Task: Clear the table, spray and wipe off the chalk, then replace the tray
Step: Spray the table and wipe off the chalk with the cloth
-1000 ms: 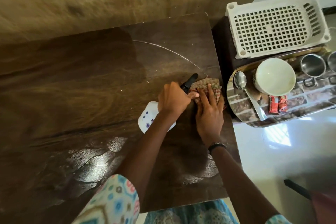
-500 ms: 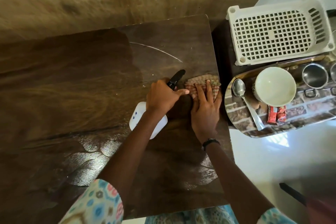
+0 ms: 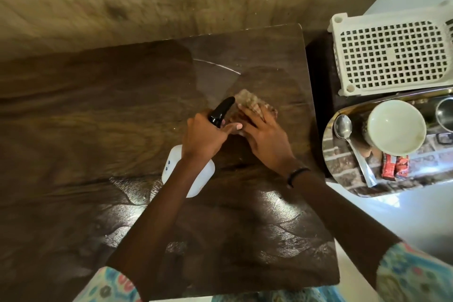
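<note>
Table (image 3: 98,117) is filling most of the view, dark wood and shiny, with wet patches gleaming near the person. A short curved chalk line (image 3: 218,65) is still showing on the far part, just past the cloth. To the right, off the table, the tray (image 3: 343,176) is waiting beside a white basket (image 3: 392,49). The tray is carrying a bowl (image 3: 396,127), a spoon (image 3: 343,126) and some red packets (image 3: 394,167). It looks hard and flat, and probably heavy with all that on it, so it is best lifted by two opposite edges and kept level, or the bowl could slide.

The spray bottle (image 3: 187,171) is white plastic with a black top. It looks light but may be slippery if wet. The left hand (image 3: 206,137) is curling around its neck and holding it tight, with the arm reaching forward across the table and the bottle hanging below the wrist.

The cloth (image 3: 255,105) is soft and floppy, so it needs a flat push. The right hand (image 3: 264,137) is lying on it with fingers spread flat, pressing it down on the wood. The picture is blurry there, so the hand may be rubbing.
</note>
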`<action>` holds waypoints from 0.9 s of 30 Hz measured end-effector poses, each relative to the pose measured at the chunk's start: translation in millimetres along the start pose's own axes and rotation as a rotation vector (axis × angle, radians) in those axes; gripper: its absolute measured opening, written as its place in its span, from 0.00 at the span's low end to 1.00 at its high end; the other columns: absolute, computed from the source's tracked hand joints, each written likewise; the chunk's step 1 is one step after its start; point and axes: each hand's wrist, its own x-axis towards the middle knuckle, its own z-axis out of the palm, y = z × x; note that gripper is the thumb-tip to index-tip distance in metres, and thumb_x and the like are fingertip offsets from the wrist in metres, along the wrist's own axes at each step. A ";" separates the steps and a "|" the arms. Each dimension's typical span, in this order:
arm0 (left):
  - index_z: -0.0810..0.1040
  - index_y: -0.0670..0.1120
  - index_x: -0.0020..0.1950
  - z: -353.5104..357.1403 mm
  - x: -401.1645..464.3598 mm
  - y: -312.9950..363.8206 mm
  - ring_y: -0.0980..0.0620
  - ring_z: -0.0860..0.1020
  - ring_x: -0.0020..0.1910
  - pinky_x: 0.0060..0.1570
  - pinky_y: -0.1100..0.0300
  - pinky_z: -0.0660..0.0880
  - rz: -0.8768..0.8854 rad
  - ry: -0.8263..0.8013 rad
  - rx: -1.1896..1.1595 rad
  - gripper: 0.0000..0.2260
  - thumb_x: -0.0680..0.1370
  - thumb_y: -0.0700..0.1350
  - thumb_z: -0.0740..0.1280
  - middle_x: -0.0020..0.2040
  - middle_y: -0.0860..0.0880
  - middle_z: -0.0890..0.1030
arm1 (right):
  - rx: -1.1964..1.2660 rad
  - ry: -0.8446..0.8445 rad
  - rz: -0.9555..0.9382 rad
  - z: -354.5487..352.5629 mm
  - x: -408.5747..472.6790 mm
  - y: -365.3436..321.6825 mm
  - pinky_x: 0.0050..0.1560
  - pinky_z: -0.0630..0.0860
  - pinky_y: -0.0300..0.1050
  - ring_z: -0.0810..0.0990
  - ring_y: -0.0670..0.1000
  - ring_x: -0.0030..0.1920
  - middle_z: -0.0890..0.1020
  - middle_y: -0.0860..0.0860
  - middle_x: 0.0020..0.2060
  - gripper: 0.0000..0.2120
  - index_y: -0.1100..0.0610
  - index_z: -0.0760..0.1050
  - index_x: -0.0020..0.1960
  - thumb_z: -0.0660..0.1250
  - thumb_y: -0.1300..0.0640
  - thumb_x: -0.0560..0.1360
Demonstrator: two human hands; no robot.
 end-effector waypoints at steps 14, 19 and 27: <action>0.80 0.44 0.46 -36.1 3.2 -34.6 0.53 0.78 0.40 0.36 0.64 0.70 -0.052 0.064 -0.056 0.18 0.66 0.56 0.75 0.38 0.51 0.79 | -0.018 -0.019 0.081 -2.2 67.6 -28.6 0.66 0.67 0.58 0.62 0.63 0.71 0.66 0.52 0.73 0.19 0.50 0.70 0.68 0.64 0.56 0.78; 0.80 0.44 0.48 -40.5 -0.7 -37.1 0.50 0.80 0.41 0.40 0.58 0.74 -0.046 0.082 -0.013 0.21 0.65 0.58 0.76 0.38 0.50 0.80 | -0.033 -0.077 -0.229 9.4 32.8 -43.1 0.55 0.77 0.56 0.65 0.61 0.70 0.69 0.49 0.71 0.18 0.50 0.74 0.65 0.64 0.55 0.75; 0.79 0.45 0.41 -32.1 7.1 -19.3 0.57 0.77 0.34 0.36 0.63 0.72 -0.024 0.029 0.001 0.15 0.66 0.56 0.76 0.32 0.56 0.77 | -0.054 0.054 0.092 -30.2 -1.8 52.4 0.66 0.68 0.55 0.66 0.64 0.69 0.67 0.48 0.72 0.18 0.48 0.71 0.68 0.55 0.52 0.79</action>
